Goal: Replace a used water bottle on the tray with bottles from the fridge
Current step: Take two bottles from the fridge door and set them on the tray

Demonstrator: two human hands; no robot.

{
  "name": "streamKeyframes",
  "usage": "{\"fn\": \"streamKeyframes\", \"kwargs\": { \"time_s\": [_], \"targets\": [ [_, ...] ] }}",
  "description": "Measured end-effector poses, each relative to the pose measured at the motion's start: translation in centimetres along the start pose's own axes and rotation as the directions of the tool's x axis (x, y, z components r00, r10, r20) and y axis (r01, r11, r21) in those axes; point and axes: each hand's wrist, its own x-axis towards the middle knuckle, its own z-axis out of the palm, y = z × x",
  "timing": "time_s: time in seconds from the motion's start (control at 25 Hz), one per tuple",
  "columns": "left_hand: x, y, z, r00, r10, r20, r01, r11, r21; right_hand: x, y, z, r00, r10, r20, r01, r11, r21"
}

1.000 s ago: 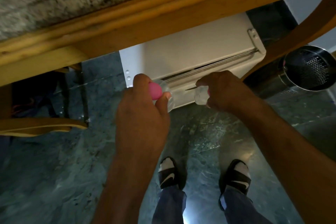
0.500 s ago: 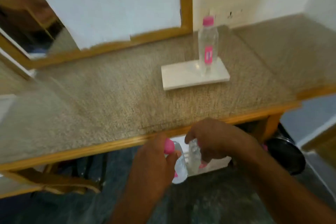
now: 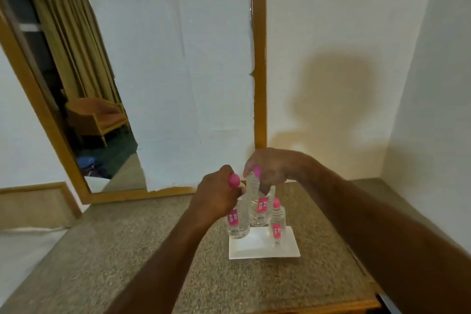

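Note:
A flat white tray (image 3: 262, 248) lies on the speckled stone counter (image 3: 127, 250). One clear water bottle with a pink cap and pink label (image 3: 277, 224) stands on the tray's right part. My left hand (image 3: 216, 199) grips the neck of a second pink-capped bottle (image 3: 236, 223) over the tray's left edge. My right hand (image 3: 274, 168) holds a third bottle (image 3: 260, 208) by its top, above the tray's back. Whether the two held bottles touch the tray cannot be told.
A wood-framed mirror (image 3: 84, 99), partly covered by white sheeting, leans against the wall behind the counter. White walls close the corner at the right. The counter's wooden front edge (image 3: 331, 307) runs along the bottom.
My view rose from the floor and fridge below the counter to the countertop. Both hands lifted their bottles from under the counter edge up over the tray.

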Motion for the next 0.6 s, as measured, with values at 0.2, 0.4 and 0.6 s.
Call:
{"fn": "streamKeyframes", "kwargs": {
  "time_s": [0.2, 0.4, 0.6],
  "targets": [
    [6.0, -5.5, 4.7, 0.995, 0.047, 0.091, -0.049, 0.999, 0.02, 8.1, 3.5, 4.2, 0.994, 0.056, 0.092, -0.059, 0.998, 0.022],
    [8.5, -9.0, 10.7, 0.989, 0.025, 0.147, -0.02, 0.999, -0.037, 12.5, 6.9, 8.7, 0.969, 0.143, 0.203, -0.167, 0.98, 0.108],
    [9.2, -10.6, 14.5, 0.979, -0.042, 0.2, 0.051, 0.998, -0.043, 14.1, 8.7, 11.2, 0.956, 0.143, 0.255, -0.175, 0.979, 0.107]
  ]
}}
